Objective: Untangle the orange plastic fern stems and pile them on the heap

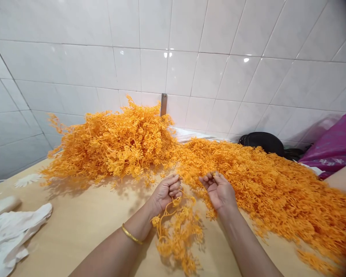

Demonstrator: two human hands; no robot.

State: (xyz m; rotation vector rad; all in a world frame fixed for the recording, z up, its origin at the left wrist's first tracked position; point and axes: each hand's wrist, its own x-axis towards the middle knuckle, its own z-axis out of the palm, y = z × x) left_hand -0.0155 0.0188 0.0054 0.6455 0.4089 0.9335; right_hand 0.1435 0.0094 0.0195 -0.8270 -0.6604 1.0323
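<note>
My left hand (167, 192), with a gold bangle at the wrist, is closed around the stem of an orange artificial flower spray (180, 227). The spray hangs down toward me over the table, its thin curled stems carrying small spiky blossoms. Just to the right, my right hand (219, 190) is palm up with thumb and fingers pinched together; a small orange bit seems to show at the fingertips, too small to make out. Behind that hand spreads a long heap of loose orange flower pieces (265, 181). A taller pile of bushy orange sprays (123, 144) lies beyond my left hand.
The pale wooden table (83, 223) meets a white tiled wall (213, 73). White cloth gloves (20, 234) lie at the left edge. A black case (262, 142) and a purple bag (331, 146) stand at the back right. Part of another person's arm (344, 177) shows far right.
</note>
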